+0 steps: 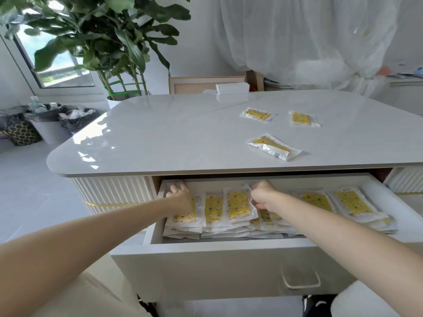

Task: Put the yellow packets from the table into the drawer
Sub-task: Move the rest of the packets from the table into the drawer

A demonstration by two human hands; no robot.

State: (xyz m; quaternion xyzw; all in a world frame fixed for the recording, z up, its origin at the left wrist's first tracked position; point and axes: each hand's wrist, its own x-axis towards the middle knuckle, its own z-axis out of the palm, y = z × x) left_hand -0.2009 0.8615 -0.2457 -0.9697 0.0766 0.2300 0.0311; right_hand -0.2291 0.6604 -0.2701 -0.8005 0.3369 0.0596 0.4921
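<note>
- Yellow packets (238, 205) crowd the drawer (206, 266); three loose packets (273, 146) sit on the counter (160, 133) above it.
- Left hand (180, 197), right hand (263, 195): fingers curled on packets inside the drawer.
- Should probably flatten the rows, leaving room.

A leafy plant (107, 40) stands beside a window (60, 62).
</note>
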